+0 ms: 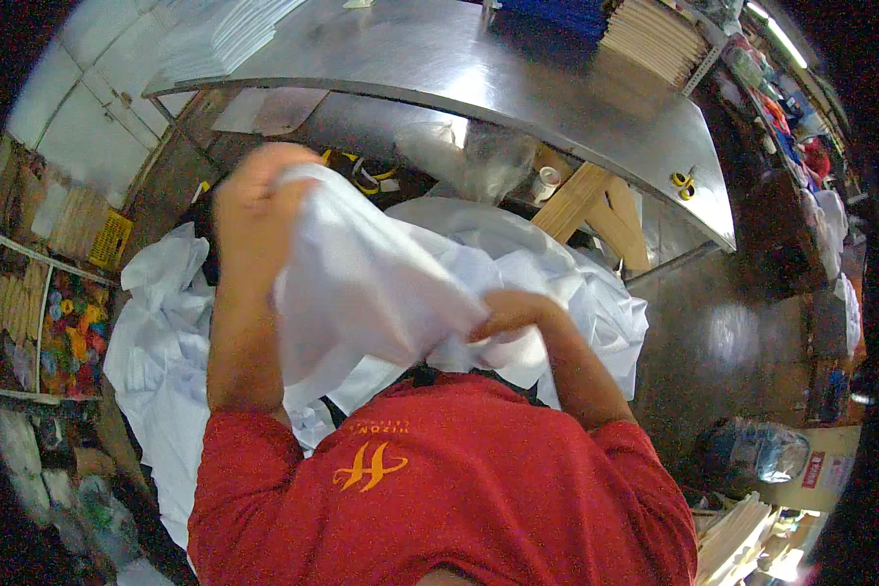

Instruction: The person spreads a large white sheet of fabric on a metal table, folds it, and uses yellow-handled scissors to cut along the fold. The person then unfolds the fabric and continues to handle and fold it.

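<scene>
A large white cloth (371,273) is stretched between my two hands and hangs in loose folds in front of my chest. My left hand (273,176), raised and blurred by motion, is closed on one upper corner of it. Lower down and to the right, my right hand (508,314) grips the cloth's other side, its fingertips partly hidden by the fabric. More white fabric (156,332) lies heaped to my left, and another rumpled part (596,303) spreads beyond my right hand.
Ahead stands a metal table (400,49) bearing a white stack (225,44), a beige stack (654,39) and yellow-handled scissors (685,185). Beneath it are clear plastic (469,161) and tan boards (596,210). A rack of colourful spools (70,327) stands left; a cardboard box (830,469) sits right.
</scene>
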`<state>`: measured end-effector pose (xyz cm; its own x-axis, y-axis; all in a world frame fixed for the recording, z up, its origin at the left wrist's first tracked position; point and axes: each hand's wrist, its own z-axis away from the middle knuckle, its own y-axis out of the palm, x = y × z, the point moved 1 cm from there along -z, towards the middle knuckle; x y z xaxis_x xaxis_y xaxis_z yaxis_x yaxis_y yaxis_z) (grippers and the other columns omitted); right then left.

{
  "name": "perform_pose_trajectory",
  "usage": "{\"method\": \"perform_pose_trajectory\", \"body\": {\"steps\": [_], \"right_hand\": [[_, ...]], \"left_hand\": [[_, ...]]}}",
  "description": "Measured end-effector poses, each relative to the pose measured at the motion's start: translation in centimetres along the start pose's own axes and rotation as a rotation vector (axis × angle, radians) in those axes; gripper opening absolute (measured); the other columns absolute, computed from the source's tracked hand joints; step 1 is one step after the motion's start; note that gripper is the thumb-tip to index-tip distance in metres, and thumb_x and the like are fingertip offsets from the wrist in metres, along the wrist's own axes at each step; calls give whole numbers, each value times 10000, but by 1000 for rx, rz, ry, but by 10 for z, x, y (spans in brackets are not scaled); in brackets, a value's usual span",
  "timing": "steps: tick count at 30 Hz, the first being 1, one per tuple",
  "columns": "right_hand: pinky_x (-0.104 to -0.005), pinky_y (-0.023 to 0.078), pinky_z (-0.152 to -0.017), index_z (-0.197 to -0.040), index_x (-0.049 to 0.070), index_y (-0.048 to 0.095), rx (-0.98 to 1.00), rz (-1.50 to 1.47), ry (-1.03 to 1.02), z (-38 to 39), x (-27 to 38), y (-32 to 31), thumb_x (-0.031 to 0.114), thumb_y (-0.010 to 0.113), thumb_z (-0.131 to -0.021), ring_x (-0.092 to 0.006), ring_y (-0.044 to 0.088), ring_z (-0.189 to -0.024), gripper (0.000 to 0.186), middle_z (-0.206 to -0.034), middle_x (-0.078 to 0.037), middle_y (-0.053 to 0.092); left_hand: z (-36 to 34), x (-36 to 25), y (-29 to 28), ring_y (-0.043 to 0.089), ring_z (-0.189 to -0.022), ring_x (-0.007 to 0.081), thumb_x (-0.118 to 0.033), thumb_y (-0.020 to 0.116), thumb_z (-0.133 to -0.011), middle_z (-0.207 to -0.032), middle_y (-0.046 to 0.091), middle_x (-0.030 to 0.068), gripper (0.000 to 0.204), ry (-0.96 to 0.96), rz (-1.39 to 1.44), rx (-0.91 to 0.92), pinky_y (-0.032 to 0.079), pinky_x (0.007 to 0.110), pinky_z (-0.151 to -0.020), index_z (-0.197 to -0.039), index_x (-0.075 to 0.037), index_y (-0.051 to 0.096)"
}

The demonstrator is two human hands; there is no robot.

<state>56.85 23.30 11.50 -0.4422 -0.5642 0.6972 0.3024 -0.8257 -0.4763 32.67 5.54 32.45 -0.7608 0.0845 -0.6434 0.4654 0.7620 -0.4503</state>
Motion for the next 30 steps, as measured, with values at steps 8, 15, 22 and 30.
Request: {"method": "perform_pose_trajectory", "body": {"steps": [8,15,22,30], "right_hand": [[-294,462,-675,-962,-14,568,-1282,2,248,88,-132,-150,30,512,-725,-205,570,-730,247,-881,-101,610],[-405,419,-749,-928,19,526,-742,459,-177,-4,32,-59,221,450,-844,-325,538,-833,232,-884,-171,567],[-423,444,-710,-891,79,588,-417,395,45,48,-38,0,324,614,-715,-360,561,-819,303,-811,-163,604],[-418,452,-639,-902,31,578,-707,68,-78,-18,35,-9,360,597,-761,-371,577,-716,358,-802,-184,612]], "left_hand": [[11,36,18,555,-714,134,-70,597,-729,-771,595,57,126,-1,-23,207,425,242,-664,-837,-6,583],[12,97,-34,580,-793,203,-80,534,-795,-878,618,129,181,-216,-479,-365,445,303,-694,-964,-39,586],[94,168,-139,584,-796,241,-48,497,-782,-848,618,104,184,-439,-575,-301,439,317,-709,-938,-86,586],[59,92,-30,418,-1131,302,-106,681,-609,-1211,449,142,666,-293,-495,260,312,372,-970,-1219,-55,419]]}}
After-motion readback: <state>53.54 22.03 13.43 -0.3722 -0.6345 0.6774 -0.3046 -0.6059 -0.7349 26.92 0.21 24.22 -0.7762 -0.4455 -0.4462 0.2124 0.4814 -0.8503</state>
